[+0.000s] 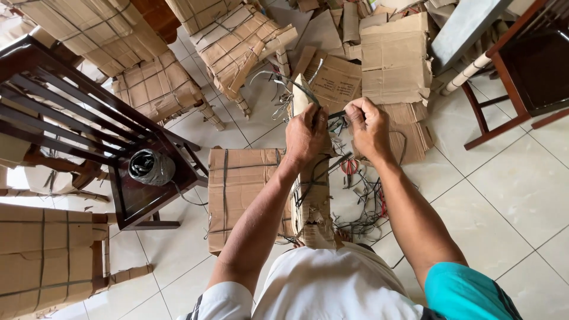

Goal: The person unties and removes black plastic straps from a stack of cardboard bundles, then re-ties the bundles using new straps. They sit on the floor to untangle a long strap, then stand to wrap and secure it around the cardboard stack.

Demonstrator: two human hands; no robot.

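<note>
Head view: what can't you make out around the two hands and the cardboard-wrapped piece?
- Left hand: fingers curl behind the cardboard-wrapped piece; grip hidden.
- Right hand: dark strap end hidden inside the fist.
- Piece's lower end: hidden by the person's white shirt.
- Scraps on the floor: too small to identify.

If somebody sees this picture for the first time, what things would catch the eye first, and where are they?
First, in the centre, the left hand and the right hand grip a dark strap at the top of an upright cardboard-wrapped piece. At the left stands a dark wooden chair with a roll of dark strap on its seat. Flattened cardboard sheets lie on the tiled floor behind the hands.
</note>
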